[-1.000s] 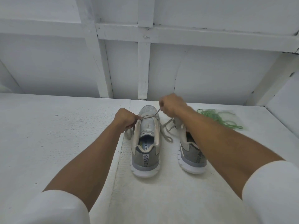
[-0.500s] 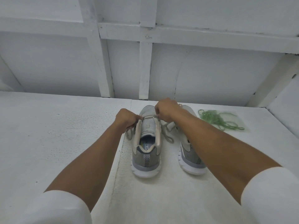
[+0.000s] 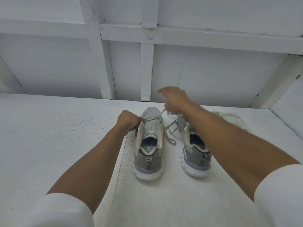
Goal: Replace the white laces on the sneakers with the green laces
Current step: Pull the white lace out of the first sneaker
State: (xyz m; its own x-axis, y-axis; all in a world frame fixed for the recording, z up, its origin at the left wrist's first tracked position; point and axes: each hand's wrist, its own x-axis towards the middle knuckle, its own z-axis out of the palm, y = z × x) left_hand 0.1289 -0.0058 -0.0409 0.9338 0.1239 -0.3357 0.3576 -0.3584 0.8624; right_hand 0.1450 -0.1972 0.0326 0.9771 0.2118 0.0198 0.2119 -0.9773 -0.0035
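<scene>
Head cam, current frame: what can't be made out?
- Green laces: head view, mostly behind the right forearm and blurred; count unclear.
- Right sneaker: toe and eyelets hidden by the right hand and forearm.
- Right hand's hold on the white lace: motion blur; cannot tell.
- Left sneaker insole print: head view, cut off by the heel collar.

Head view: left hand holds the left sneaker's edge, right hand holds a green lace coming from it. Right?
No. The head view shows the right hand holding a white lace, not green; the green laces lie on the surface at far right. The left hand does hold the left sneaker by its edge.
</scene>
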